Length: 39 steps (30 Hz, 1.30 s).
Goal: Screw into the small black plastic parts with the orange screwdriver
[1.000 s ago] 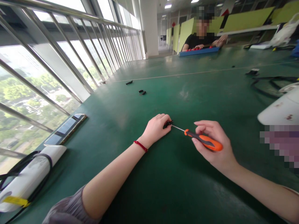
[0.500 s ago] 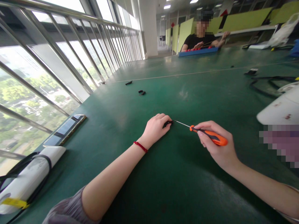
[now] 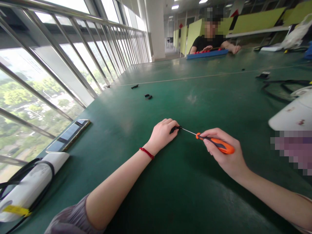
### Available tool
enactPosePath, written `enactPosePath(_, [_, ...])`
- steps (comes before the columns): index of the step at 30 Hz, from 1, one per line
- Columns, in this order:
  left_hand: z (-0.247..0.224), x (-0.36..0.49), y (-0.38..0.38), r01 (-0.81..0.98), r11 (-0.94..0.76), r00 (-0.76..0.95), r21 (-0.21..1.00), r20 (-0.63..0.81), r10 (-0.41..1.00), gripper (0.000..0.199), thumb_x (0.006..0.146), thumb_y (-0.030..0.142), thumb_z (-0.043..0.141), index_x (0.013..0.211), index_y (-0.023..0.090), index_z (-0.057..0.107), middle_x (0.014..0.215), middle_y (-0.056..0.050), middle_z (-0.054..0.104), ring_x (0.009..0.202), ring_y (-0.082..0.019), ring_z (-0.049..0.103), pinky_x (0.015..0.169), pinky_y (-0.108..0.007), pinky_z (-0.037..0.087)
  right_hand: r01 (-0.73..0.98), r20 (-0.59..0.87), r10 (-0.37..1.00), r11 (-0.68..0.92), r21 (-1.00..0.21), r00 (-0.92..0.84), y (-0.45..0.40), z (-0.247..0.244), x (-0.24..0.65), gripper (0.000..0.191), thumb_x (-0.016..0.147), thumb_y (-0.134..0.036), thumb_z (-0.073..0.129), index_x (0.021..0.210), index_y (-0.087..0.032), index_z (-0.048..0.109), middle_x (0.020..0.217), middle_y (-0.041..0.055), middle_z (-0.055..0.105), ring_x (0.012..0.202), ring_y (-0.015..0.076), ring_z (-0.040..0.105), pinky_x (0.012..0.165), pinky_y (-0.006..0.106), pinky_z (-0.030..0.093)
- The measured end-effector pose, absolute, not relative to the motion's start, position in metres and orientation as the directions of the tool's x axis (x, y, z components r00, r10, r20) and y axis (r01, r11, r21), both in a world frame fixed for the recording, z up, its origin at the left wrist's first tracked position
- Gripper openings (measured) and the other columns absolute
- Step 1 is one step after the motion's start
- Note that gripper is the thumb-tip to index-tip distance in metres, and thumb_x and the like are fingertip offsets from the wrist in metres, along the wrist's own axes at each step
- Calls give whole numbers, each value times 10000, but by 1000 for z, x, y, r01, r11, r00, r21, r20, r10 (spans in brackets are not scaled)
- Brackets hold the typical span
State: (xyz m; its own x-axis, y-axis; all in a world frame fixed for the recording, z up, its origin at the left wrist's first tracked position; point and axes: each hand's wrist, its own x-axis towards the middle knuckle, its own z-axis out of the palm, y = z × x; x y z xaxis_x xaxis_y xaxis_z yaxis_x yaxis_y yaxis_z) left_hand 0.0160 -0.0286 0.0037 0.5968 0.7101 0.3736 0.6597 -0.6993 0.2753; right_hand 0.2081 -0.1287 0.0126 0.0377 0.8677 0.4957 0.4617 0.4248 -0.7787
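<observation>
Near the middle of the green table (image 3: 185, 182), my left hand (image 3: 162, 132) is closed on a small black part (image 3: 175, 128), pinched between thumb and fingers and held low at the tabletop. Most of that part is hidden by the fingers. My right hand (image 3: 225, 152) grips the orange and dark grey handle of a screwdriver (image 3: 223, 145). Its thin metal shaft points left, and the tip meets the right end of the black part. Whether the tip sits in a screw is too small to tell.
Small black pieces (image 3: 148, 96) and another black piece (image 3: 135, 86) lie farther back. On the left are a phone (image 3: 69, 135), a white device with black cable (image 3: 36, 182) and a metal railing (image 3: 80, 29). A white object (image 3: 292, 110) stands right. A person (image 3: 209, 42) sits opposite behind a blue tray (image 3: 207, 54).
My right hand and the screwdriver have shifted slightly left, bringing the tip to the black part. My left hand stays put. The person opposite has lowered one hand toward the table.
</observation>
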Motion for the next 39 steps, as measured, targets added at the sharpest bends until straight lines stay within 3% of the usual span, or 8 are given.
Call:
enactPosePath(11, [3, 16, -28, 657, -700, 592, 279, 384, 708, 139, 860, 206, 493, 935, 200, 610, 920, -15, 643, 877, -160, 569, 729, -277, 469, 473, 483, 875, 413, -778, 32, -129, 13, 207, 45, 803, -209, 563, 841, -212, 587, 754, 16, 638, 606, 128, 608, 518, 242, 492])
enactPosePath(18, [4, 16, -29, 668, -688, 583, 283, 375, 720, 145, 856, 207, 500, 941, 204, 618, 937, -23, 649, 896, -167, 579, 741, -284, 480, 402, 547, 828, 463, -790, 123, -126, 8, 208, 359, 745, -183, 614, 1076, -240, 487, 811, 5, 559, 700, 156, 597, 643, 305, 525])
enactPosePath(23, [4, 16, -29, 658, -692, 585, 297, 378, 718, 151, 859, 212, 499, 943, 203, 624, 924, -25, 649, 886, -165, 581, 749, -285, 485, 461, 429, 899, 345, -818, 87, -128, 10, 208, 155, 802, -273, 593, 942, -223, 549, 627, -30, 564, 497, 114, 541, 454, 236, 442])
enactPosePath(25, [3, 16, -28, 660, -690, 580, 297, 382, 720, 147, 856, 212, 503, 939, 204, 624, 920, -22, 649, 885, -164, 581, 746, -284, 484, 477, 450, 886, 349, -806, 112, -129, 10, 207, 146, 799, -273, 599, 930, -222, 560, 656, -20, 586, 516, 117, 562, 483, 244, 469])
enactPosePath(29, [3, 16, -28, 662, -689, 578, 294, 385, 719, 140, 853, 212, 508, 932, 203, 623, 918, -19, 648, 887, -164, 581, 747, -284, 481, 506, 621, 760, 466, -726, 191, -125, 8, 208, 260, 739, -211, 642, 977, -229, 537, 896, 38, 586, 801, 178, 622, 743, 332, 530])
enactPosePath(32, [3, 16, -28, 656, -692, 583, 300, 381, 718, 146, 859, 214, 501, 939, 202, 623, 929, -21, 647, 890, -162, 578, 753, -283, 481, 462, 557, 819, 443, -768, 140, -125, 7, 209, 327, 750, -217, 640, 1045, -240, 502, 784, 5, 571, 699, 168, 607, 663, 324, 530])
enactPosePath(36, [4, 15, -29, 652, -693, 585, 306, 378, 718, 150, 859, 210, 501, 945, 203, 624, 929, -20, 647, 887, -162, 576, 755, -283, 481, 458, 459, 882, 367, -810, 105, -127, 8, 209, 211, 790, -268, 619, 979, -236, 533, 646, -27, 556, 551, 140, 578, 506, 269, 483])
enactPosePath(39, [3, 15, -29, 653, -692, 582, 307, 381, 718, 144, 855, 207, 505, 936, 200, 623, 924, -20, 646, 885, -163, 575, 752, -284, 481, 491, 562, 813, 430, -758, 155, -127, 7, 207, 290, 761, -227, 641, 1027, -235, 525, 775, 3, 580, 673, 159, 615, 633, 306, 523])
